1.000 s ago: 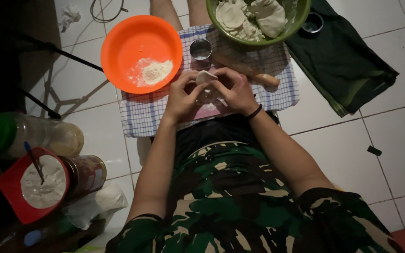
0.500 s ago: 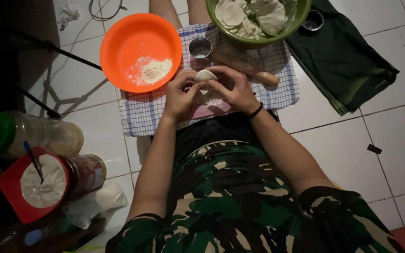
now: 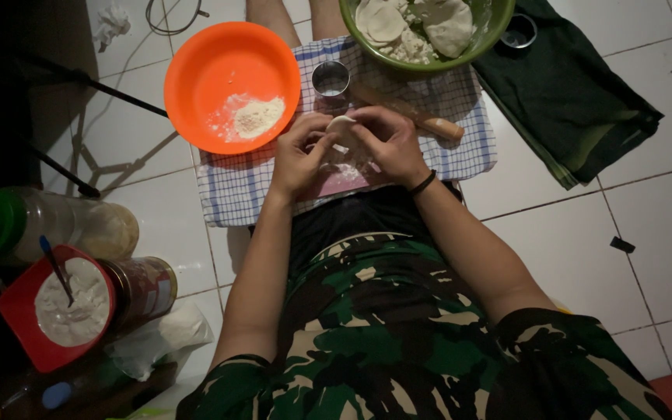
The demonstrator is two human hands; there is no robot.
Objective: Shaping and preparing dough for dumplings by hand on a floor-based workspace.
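Both hands meet over a checked cloth (image 3: 235,190) on the tiled floor. My left hand (image 3: 299,154) and my right hand (image 3: 389,142) pinch a small pale piece of dough (image 3: 342,124) between the fingers, held just above a pink board (image 3: 348,180). A wooden rolling pin (image 3: 421,118) lies behind my right hand. A small metal cup (image 3: 330,79) stands just beyond the dough. A black band circles my right wrist.
An orange bowl (image 3: 219,66) with a heap of flour sits at the left of the cloth. A green bowl (image 3: 484,35) of dough lumps is at the top. A dark green cloth (image 3: 577,101) lies right. A red tub (image 3: 21,311) with white filling, jars and a plastic bottle stand at left.
The dough piece has been turned and lifted slightly between the fingers; both hands stay over the pink board. Nothing else has moved.
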